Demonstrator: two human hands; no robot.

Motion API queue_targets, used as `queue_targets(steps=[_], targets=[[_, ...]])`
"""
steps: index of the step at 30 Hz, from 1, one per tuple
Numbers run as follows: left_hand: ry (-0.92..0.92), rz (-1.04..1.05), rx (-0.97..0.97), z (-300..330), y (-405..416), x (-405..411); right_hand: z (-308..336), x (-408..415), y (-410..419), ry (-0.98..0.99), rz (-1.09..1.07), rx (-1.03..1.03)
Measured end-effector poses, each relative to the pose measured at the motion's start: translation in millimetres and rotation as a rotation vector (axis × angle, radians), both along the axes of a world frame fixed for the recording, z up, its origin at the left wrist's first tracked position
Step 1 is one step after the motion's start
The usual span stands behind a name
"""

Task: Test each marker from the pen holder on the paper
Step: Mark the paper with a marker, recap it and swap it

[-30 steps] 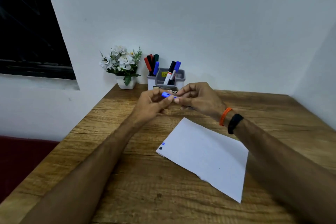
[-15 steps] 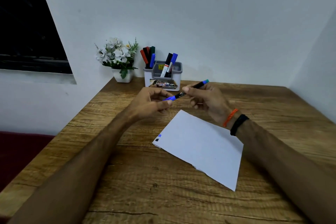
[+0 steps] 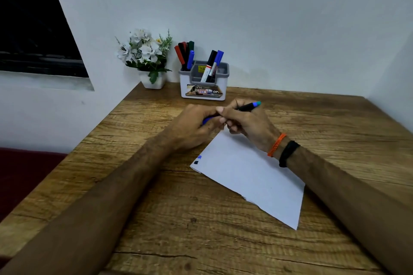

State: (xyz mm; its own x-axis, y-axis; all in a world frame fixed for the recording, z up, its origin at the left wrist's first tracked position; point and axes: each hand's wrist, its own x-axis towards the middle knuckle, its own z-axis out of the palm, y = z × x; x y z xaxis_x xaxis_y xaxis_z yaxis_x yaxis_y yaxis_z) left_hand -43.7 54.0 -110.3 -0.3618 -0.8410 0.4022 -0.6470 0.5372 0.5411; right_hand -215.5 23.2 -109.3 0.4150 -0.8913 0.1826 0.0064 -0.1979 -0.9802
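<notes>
A black marker with a blue-green rear end is gripped in my right hand, its rear pointing up and right. My left hand is closed around the marker's blue cap at the other end; the two hands touch just above the far corner of the white paper. The paper lies tilted on the wooden desk and carries two small marks, blue and dark, at its left corner. The grey-and-white pen holder stands at the back against the wall with several markers in it.
A small white pot of white flowers stands left of the pen holder, at the desk's back left corner. Walls close the desk at the back and right. The desk's left edge drops to a dark red surface.
The hands have come together again and dropped nearer the paper. The marker's blue front end, in plain view half a second ago, is now mostly covered by my left hand.
</notes>
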Motion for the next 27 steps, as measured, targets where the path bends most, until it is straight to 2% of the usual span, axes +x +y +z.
queue_targets(steps=[5, 12, 16, 20, 24, 27], targets=[[0.037, -0.046, -0.059, 1.0, 0.4, -1.2, -2.7, 0.3, -5.0, -0.112, 0.078, 0.054], [0.091, -0.061, 0.064, 2.7, -1.8, -0.6, -4.6, -4.8, -6.2, -0.136, 0.103, 0.032], [0.104, -0.020, 0.108, -3.0, -2.2, 4.6, -3.6, -7.2, -5.5, -0.055, 0.033, -0.070], [0.087, 0.085, 0.230, -2.4, -6.3, 19.2, 2.1, -15.0, -8.2, -0.153, -0.081, -0.030], [-0.004, 0.113, 0.272, -3.0, -8.3, 27.6, 3.6, -23.8, -4.7, -0.134, 0.061, 0.134], [-0.029, 0.092, 0.296, -4.0, -8.5, 26.3, 2.5, -20.0, 2.2, -0.096, 0.187, 0.172]])
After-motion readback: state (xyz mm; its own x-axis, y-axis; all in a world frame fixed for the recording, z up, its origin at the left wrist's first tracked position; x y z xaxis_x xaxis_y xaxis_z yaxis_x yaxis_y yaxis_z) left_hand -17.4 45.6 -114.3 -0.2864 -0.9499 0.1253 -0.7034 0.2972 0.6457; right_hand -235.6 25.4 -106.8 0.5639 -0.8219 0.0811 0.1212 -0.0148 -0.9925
